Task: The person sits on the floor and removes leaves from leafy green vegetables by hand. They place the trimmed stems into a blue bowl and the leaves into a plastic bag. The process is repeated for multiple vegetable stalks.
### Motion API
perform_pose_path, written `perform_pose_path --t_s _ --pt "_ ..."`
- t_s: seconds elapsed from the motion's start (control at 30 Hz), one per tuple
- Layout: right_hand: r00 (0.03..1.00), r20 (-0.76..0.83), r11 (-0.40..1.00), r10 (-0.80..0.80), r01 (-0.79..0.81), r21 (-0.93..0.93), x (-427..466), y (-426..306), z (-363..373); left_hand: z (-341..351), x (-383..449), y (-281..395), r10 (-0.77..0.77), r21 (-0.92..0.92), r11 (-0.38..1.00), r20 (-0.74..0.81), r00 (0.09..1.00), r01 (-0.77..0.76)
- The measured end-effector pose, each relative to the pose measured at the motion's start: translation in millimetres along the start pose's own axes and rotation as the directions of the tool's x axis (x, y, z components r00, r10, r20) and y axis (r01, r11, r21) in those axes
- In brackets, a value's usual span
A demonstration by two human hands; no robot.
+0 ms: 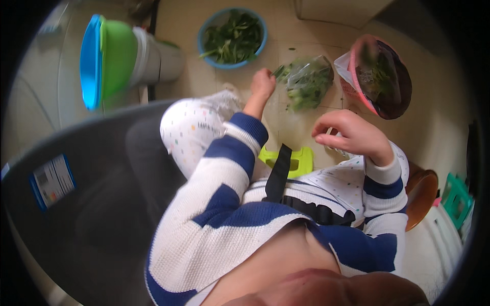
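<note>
My left hand (263,84) is closed at the fingertips on a leafy green stem (280,72), beside the clear plastic bag. That bag (316,72) lies on the floor with leafy greens (302,95) in and around its mouth. My right hand (350,132) hovers above my right knee, fingers curled and thumb apart, with nothing visible between them. Beyond my left hand sits a blue basin (265,28) heaped with dark green leaves (233,38). To the right of the bag stands a pink-rimmed basket (358,82), lined with plastic and holding some green scraps (384,78).
A large dark grey tub (103,206) with a printed label is close on my left. Past it are a green and blue container (118,57), and a lime-green plastic stool (304,160) between my legs. A brown pot (423,199) and a teal stool (457,201) stand at right.
</note>
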State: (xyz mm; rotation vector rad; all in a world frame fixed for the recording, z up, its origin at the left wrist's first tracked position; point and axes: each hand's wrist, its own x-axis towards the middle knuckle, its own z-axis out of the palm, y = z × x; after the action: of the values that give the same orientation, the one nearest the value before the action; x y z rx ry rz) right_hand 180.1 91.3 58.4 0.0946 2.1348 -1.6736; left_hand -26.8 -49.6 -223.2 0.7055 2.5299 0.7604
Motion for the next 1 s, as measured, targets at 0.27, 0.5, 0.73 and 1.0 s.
perform_pose_path --t_s 0.27,0.5,0.73,1.0 --pt "0.723 0.293 0.754 -0.626 0.466 0.463 -78 -108 32 47 -74 -39 -0.041 0.353 0.903 0.639 0.768 -0.246" --pt "0.975 0.027 0.924 0.220 -0.217 0.314 -110 -87 71 34 -45 12 0.217 0.051 0.973 0.145 0.965 -0.226" --pt "0.467 -0.221 0.510 0.856 -0.698 0.503 -164 -96 83 -33 -38 86 0.059 -0.605 0.787 -0.125 0.990 -0.123" --pt "0.212 -0.257 0.329 0.943 -0.721 0.610 -194 -97 88 -43 -42 30 0.225 0.077 0.972 -0.039 0.974 -0.221"
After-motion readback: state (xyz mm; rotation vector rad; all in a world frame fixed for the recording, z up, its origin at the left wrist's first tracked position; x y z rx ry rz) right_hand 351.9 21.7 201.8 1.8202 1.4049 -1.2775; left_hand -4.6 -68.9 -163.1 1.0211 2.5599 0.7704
